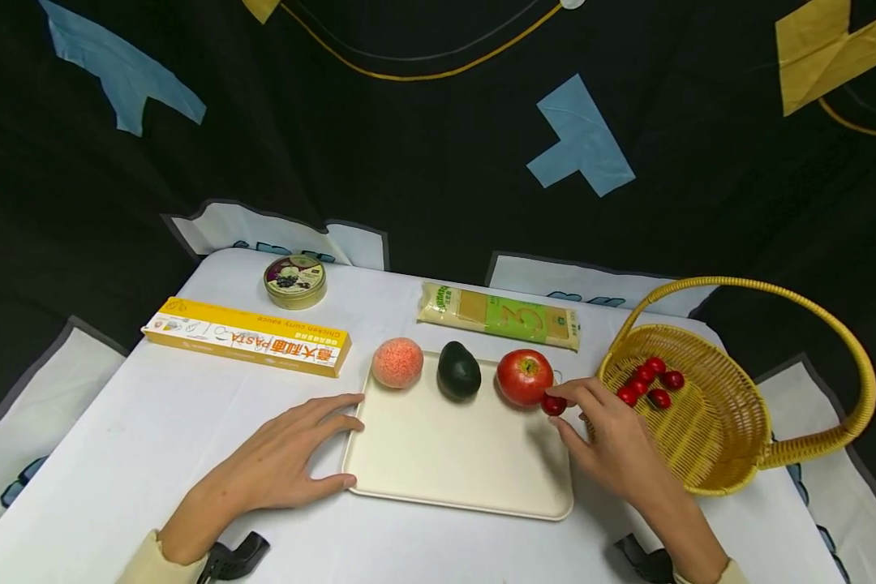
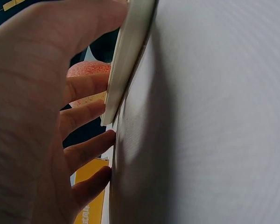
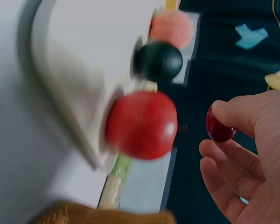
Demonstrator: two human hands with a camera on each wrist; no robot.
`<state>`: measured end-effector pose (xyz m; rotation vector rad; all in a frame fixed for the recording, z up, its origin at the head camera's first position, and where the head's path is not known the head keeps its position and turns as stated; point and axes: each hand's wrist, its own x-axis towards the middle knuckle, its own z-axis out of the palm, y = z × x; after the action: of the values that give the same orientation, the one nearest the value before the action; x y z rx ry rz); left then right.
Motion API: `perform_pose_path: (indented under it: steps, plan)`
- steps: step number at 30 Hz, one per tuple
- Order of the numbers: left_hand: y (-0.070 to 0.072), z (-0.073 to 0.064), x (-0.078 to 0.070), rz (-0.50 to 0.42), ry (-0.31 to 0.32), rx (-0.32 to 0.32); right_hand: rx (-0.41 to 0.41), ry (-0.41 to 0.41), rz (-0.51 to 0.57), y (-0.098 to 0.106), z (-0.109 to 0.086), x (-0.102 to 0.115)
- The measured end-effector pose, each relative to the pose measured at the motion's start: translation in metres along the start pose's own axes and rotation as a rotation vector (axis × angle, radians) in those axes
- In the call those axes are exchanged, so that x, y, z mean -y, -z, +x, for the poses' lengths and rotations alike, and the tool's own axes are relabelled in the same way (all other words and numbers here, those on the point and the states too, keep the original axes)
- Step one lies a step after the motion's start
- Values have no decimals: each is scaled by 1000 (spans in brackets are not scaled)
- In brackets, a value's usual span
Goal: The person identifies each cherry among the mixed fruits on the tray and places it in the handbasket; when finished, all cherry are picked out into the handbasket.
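Between thumb and fingertips, my right hand [image 1: 616,442] pinches a dark red cherry [image 1: 553,404] above the tray's right side, close to a red apple [image 1: 525,377]. The right wrist view shows that cherry [image 3: 219,126] apart from the apple [image 3: 142,125]. My left hand [image 1: 281,458] rests at the left edge of the cream tray [image 1: 453,466], its fingers spread and fairly straight, thumb and fingertips touching the rim. Along the tray's far edge sit a pinkish peach [image 1: 397,362], a dark green avocado [image 1: 458,371] and the apple.
A wicker basket [image 1: 730,397] with a tall handle holds several cherries [image 1: 655,367] to the right. Behind the tray lies a noodle packet [image 1: 498,316]. At the left are a yellow pasta box [image 1: 248,335] and a round tin [image 1: 295,281]. A black curtain [image 1: 438,162] hangs behind the table.
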<state>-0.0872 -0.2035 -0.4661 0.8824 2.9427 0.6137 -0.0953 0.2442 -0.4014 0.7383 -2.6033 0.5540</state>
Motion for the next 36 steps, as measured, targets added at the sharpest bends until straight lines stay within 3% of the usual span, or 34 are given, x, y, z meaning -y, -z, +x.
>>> perform_pose_path:
  steps: [6, 13, 19, 29, 36]
  plan:
    - [0, 0, 1, -2, -3, -5, -50, -50, -51, 17, -10, -20]
    - [-1, -1, 0, -1, -4, -9, -41, -183, -87, 29, -23, -42]
    - [0, -1, 0, 2, -4, -8, -30, -239, -126, 32, -32, -61]
    - [1, 0, 0, 4, -10, -7, 16, -323, -127, 39, -39, -90]
    - [0, 0, 0, 5, 0, 1, 109, -388, -133, 37, -43, -104]
